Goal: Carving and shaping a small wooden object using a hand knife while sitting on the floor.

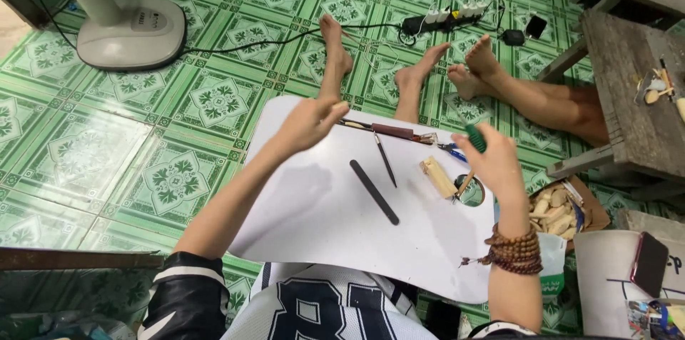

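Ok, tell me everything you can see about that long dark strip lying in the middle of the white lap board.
The long dark strip is a slim, flat, black bar with rounded ends, matte like a file or sanding stick, though its material is not certain. It lies flat on the white lap board, slanting from upper left to lower right. Neither hand touches it: the left hand is raised above the board and the right hand grips a green handle. A thin pointed tool lies just beyond it.

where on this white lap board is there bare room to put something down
The near left part of the white board is bare, between the black file and the left forearm. The strip near the beaded wrist is also free. It is crowded along the far edge and around the wooden block under the right hand.
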